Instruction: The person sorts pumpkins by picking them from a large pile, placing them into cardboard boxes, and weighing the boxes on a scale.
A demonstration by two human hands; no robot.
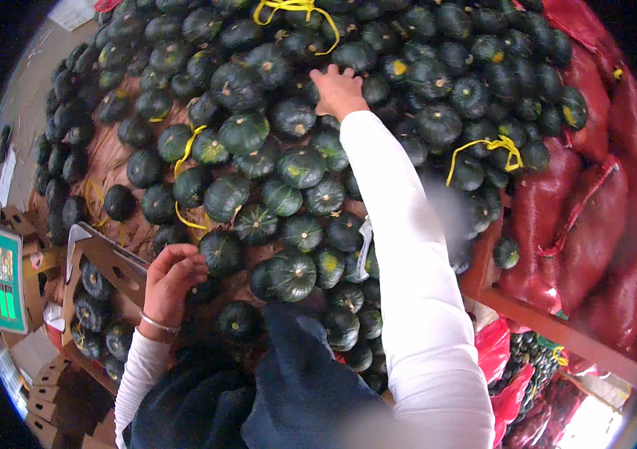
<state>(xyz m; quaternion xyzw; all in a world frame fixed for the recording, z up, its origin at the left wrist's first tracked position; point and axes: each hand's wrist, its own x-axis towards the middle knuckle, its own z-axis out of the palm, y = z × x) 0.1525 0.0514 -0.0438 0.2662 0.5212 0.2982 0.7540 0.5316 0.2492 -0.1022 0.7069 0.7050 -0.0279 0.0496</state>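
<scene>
My right hand (338, 91) reaches far out over a heap of dark green kabocha squash (302, 167). Its fingers are spread on or just above the squash there; contact is hard to make out. Lower down, my left hand (175, 276) has loosely curled fingers with nothing seen in them. Beside its fingertips lies a rounded squash (221, 252). A cardboard box (138, 283) with several squash (92, 312) inside stands left of that hand. Close to my right forearm lies a slim grey tool (364, 250), partly hidden by the sleeve.
A digital scale display (2, 278) stands at the far left, above stacked cardboard boxes (46, 398). Yellow ties (186, 151) lie across the heap. Red mesh sacks (593, 224) line the right, behind a reddish beam (562, 337). Dark cloth (301, 365) covers my front.
</scene>
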